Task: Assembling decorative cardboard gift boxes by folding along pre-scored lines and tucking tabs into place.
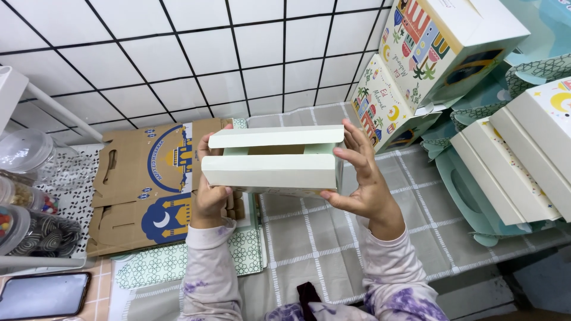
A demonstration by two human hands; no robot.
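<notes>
Sleeves of pale lilac floral cloth rise from the bottom edge toward the pale green box [273, 157], which both hands hold in the air above the grey checked surface [333, 238]. Left of the box, the left hand [211, 190] comes up with the wrist bent back, palm against the box's left end, thumb tip showing at its upper left corner; its grip is clamped on that end. Right of the box, the right hand [363, 178] stands with fingers spread and pointing up, palm pressed to the box's right end, fingertips reaching past its top edge; its grip is closed on the box too. The box faces the camera with 2 long flaps lying side by side and a brown gap between them.

Behind the box's left end lie flat brown cardboard blanks [148, 184] printed with blue shapes. Right of the box, folded colourful boxes [416, 53] lean against the tiled wall, and further right are white and teal cartons [511, 160]. Far left of the box stand clear jars [27, 196], with a dark phone [41, 294] below them.
</notes>
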